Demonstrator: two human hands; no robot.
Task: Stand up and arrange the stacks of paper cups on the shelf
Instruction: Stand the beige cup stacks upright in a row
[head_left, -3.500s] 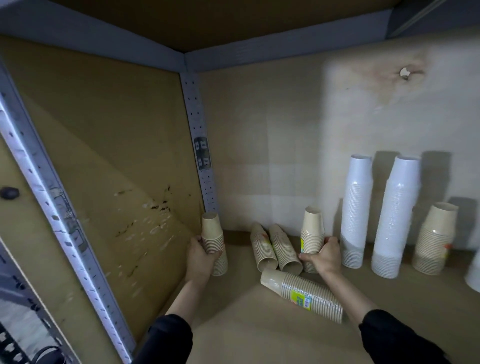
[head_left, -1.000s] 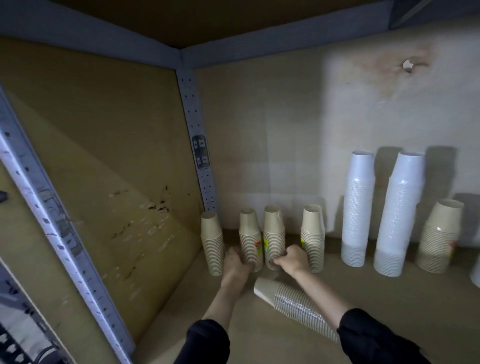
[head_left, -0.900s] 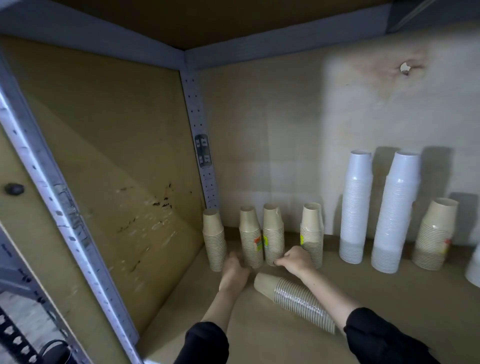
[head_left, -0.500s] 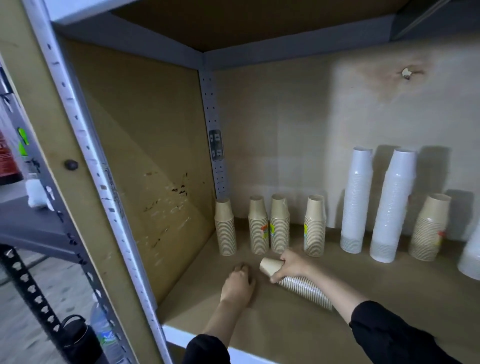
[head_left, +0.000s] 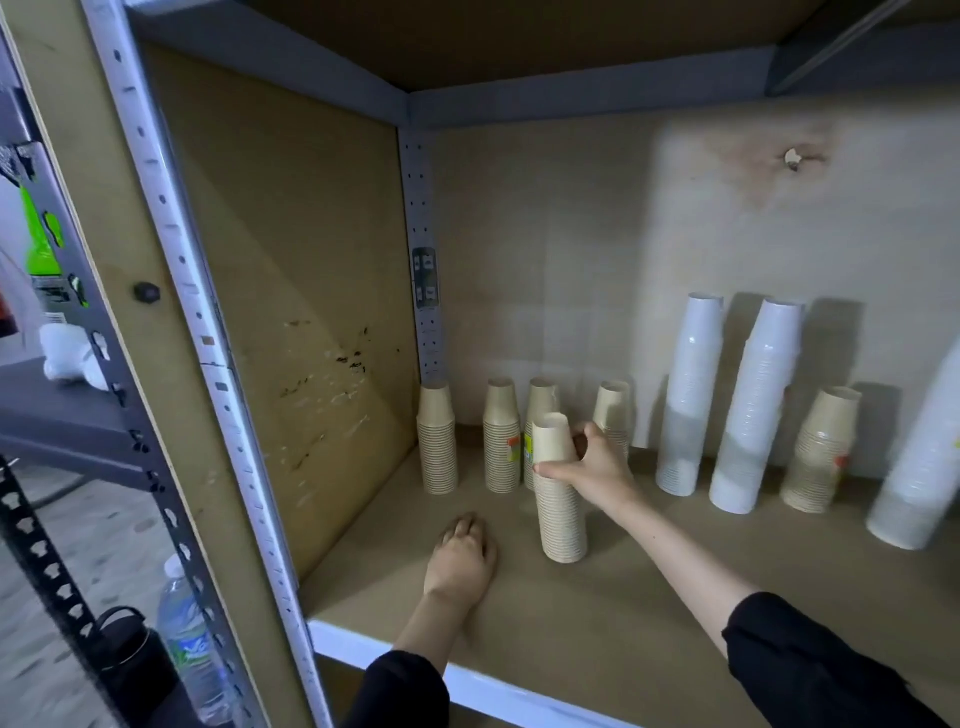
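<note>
On the shelf (head_left: 675, 623) board, the tan cup stack (head_left: 561, 514) stood upright, the right hand (head_left: 597, 467) curled around its upper part. The left hand (head_left: 460, 556) rested loosely on the board, holding nothing, just left of that stack and apart from it. Behind stood a row of tan stacks (head_left: 438, 441); tall white stacks (head_left: 688, 395) stood to the right.

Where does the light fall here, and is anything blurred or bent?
Head view: a bright patch lights the back wall, casting dark shadows behind the white cup stacks; the side panel is dimmer; the wide angle slants the front upright; the water bottle looks smeared.
</note>
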